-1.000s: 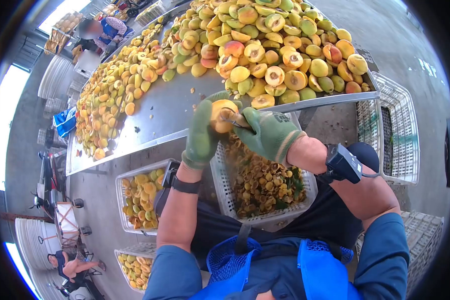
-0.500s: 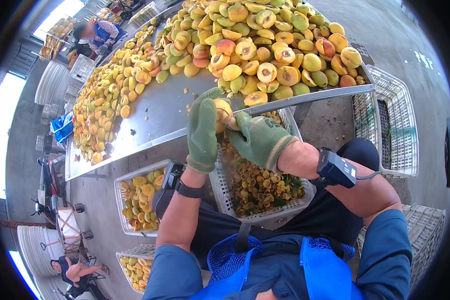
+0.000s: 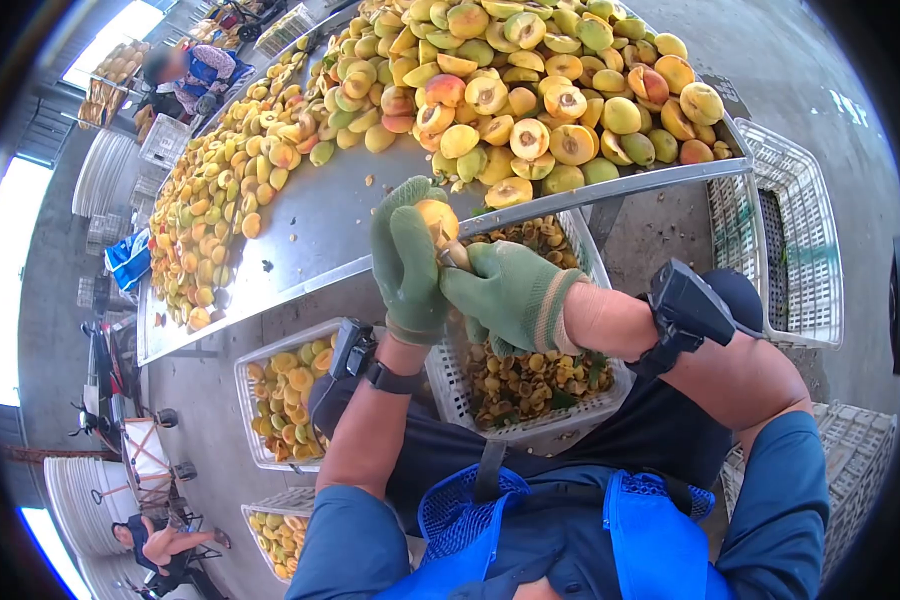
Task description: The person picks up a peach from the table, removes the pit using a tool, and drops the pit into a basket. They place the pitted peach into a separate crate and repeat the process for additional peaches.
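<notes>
In the head view, my left hand (image 3: pixel 408 268), in a green glove, is closed around a yellow peach half (image 3: pixel 437 219). My right hand (image 3: pixel 511 296), gloved the same way, grips a small pitting tool with a wooden handle (image 3: pixel 456 257). Its metal end meets the fruit, and the tip is hidden. Both hands are in front of the metal table's edge, above a white crate (image 3: pixel 452 397) of pits and fruit scraps (image 3: pixel 530 385). Beyond them, a large heap of cut peaches (image 3: pixel 530 95) covers much of the table.
The metal table (image 3: pixel 320 215) has a raised rim. Crates of peach halves (image 3: pixel 292 390) stand at left. An open white crate (image 3: pixel 805 240) and stacked crates (image 3: pixel 855 460) are at right. One person (image 3: pixel 195 75) works at the table's far end; another (image 3: pixel 165 545) sits at lower left.
My right hand has turned over and come in lower beside the left palm, its forearm rotating. The peach half stays in my left hand, tilted a little differently. The view has shifted slightly.
</notes>
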A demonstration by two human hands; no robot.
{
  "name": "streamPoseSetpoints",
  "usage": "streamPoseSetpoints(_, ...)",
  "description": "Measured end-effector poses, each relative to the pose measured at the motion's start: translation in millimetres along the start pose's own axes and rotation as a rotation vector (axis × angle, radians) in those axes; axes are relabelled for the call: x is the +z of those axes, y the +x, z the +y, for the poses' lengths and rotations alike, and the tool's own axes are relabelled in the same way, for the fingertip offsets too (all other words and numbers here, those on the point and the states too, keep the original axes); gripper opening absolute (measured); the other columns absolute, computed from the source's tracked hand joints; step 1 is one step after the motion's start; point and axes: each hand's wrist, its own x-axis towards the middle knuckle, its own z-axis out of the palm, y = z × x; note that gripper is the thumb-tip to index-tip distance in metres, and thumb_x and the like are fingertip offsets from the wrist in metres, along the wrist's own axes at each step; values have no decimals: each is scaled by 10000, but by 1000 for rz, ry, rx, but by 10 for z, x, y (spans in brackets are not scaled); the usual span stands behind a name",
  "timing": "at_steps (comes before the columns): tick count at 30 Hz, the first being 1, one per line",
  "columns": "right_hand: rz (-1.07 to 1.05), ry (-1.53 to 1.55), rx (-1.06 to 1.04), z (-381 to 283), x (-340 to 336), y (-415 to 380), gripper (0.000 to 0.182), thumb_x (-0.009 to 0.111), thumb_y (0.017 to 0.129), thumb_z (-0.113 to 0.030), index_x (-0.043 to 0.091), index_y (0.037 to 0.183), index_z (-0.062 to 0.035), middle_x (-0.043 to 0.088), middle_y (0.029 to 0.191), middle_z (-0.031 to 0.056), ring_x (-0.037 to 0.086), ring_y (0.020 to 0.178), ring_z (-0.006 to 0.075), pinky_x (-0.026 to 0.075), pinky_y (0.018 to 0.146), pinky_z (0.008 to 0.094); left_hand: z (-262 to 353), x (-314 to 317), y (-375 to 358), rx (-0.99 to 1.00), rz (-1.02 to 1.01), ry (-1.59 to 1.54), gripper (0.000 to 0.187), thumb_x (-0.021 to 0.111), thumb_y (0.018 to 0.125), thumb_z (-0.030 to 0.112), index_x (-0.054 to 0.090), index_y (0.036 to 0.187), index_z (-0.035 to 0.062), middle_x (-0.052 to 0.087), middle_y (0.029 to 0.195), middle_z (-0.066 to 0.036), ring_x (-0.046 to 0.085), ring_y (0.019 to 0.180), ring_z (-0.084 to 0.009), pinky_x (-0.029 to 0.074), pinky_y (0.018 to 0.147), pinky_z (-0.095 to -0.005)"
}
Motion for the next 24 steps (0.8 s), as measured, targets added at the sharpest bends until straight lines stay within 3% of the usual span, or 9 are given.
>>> streamPoseSetpoints(3, -106, 67, 28, -35, -117, -5, 376, 518, 1034, -360, 638, 1040, -3, 674, 706, 90, 636, 485, 174, 501, 420, 319, 6, -96, 90, -55, -141, -48, 520, 418, 1112, 419, 539, 1366, -18, 680, 1188, -175, 664, 1081, -229, 531, 979, -371)
streamPoseSetpoints(6, -158, 93, 92, -120, -191, -71, 381, 529, 1027, -365, 640, 1037, -1, 682, 714, 91, 633, 479, 171, 503, 417, 310, 84, -163, 118, -190, -255, -187, 586, 388, 1107, 472, 553, 1353, -33, 696, 1155, -192, 678, 1050, -235, 545, 954, -364)
streamPoseSetpoints(10, -209, 60, 88, -139, -178, -98, 373, 549, 1015, -361, 637, 1037, 1, 679, 719, 85, 633, 485, 169, 507, 420, 300, -20, -170, 96, -147, -198, -69, 534, 499, 1084, 442, 630, 1254, -46, 716, 1109, -181, 708, 966, -231, 574, 883, -363)
streamPoseSetpoints(13, -219, 72, 115, -105, -168, -74, 370, 557, 1010, -363, 636, 1037, -3, 680, 733, 86, 649, 514, 176, 514, 437, 310, 36, -96, 38, -81, -106, -63, 386, 474, 1090, 288, 645, 1224, -32, 723, 1086, -144, 689, 964, -197, 549, 880, -344)
streamPoseSetpoints(16, -153, -7, 56, -48, -97, -53, 378, 556, 1006, -369, 631, 1036, 1, 680, 743, 88, 668, 554, 184, 525, 466, 325, -34, -116, 10, -46, -70, 23, 457, 524, 1084, 383, 655, 1199, -39, 730, 1084, -149, 716, 949, -232, 580, 852, -370)
streamPoseSetpoints(19, -59, -137, -28, 10, -55, -66, 393, 552, 1004, -374, 625, 1026, 11, 679, 747, 89, 672, 575, 184, 533, 489, 332, -76, -55, -26, -59, -34, -21, 345, 471, 1088, 238, 643, 1215, -32, 734, 1059, -128, 698, 924, -199, 563, 840, -345)
streamPoseSetpoints(23, 29, -340, -224, 256, -24, 116, 396, 563, 999, -375, 625, 1011, 15, 684, 767, 89, 663, 555, 187, 532, 484, 336, -89, -96, 10, 1, -99, 81, 360, 494, 1084, 262, 653, 1204, -38, 736, 1052, -146, 706, 915, -206, 571, 836, -353)
streamPoseSetpoints(24, -56, -237, -107, 155, -75, 60, 393, 569, 996, -377, 630, 1011, 10, 681, 767, 85, 660, 547, 187, 530, 481, 337, -116, -122, 18, 35, -111, 127, 392, 515, 1083, 306, 655, 1204, -39, 736, 1054, -154, 710, 927, -214, 574, 840, -352)
